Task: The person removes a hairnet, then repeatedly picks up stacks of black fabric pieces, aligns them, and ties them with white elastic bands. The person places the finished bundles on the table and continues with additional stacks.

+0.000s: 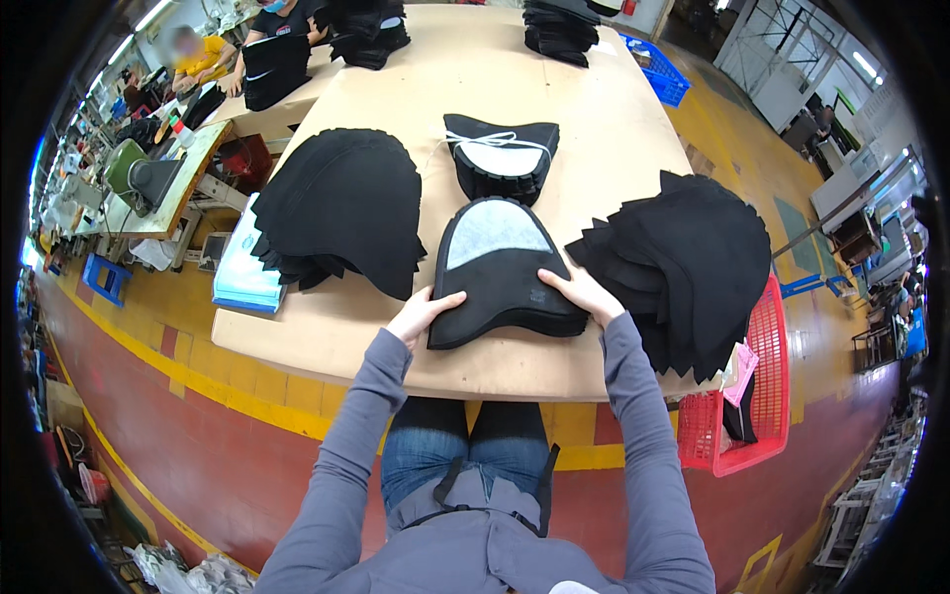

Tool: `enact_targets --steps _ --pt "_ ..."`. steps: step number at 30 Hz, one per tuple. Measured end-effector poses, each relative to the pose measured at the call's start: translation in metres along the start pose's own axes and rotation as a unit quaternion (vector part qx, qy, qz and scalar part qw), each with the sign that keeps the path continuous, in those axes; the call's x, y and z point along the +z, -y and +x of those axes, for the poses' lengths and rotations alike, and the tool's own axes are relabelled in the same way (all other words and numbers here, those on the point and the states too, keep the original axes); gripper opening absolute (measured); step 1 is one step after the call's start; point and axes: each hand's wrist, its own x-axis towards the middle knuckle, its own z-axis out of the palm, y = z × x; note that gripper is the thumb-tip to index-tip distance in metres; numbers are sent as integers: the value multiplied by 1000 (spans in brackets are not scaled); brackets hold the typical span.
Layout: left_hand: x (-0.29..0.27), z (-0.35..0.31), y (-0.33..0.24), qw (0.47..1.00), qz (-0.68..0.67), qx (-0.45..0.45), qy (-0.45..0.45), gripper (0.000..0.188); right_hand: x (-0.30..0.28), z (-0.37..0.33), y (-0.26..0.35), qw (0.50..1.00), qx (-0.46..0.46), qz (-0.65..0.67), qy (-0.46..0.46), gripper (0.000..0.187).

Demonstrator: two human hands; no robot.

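In the middle of the table lies a neat stack of black cut fabric pieces (pixel 500 292), its top piece bearing a pale grey curved patch. My left hand (pixel 426 313) holds the stack's left side, thumb on top. On the opposite side my right hand (pixel 584 293) grips it the same way; the other fingers of both hands are partly hidden. Just beyond sits a bundle of similar black pieces (pixel 485 183), tied with white string. Fanned piles of black pieces flank my hands, one at the left (pixel 336 203) and one at the right (pixel 703 257).
A blue-white packet (pixel 247 267) rests at the table's left edge. A red plastic basket (pixel 777 366) stands below the right corner, a blue crate (pixel 661 74) by the far right edge. More black stacks (pixel 559 30) occupy the far end. Two people sit at the far left near a sewing machine (pixel 134 173).
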Motion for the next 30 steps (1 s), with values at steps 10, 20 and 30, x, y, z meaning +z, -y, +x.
enact_targets --steps 10,20,30 --pt "4 -41 -12 994 -33 -90 45 53 34 -93 14 980 94 169 37 67" --pt "26 -82 -19 981 86 170 -24 95 25 -141 23 972 -120 188 -71 75" --pt "-8 -6 61 945 137 285 83 102 58 -100 -56 936 -283 -12 -211 62"
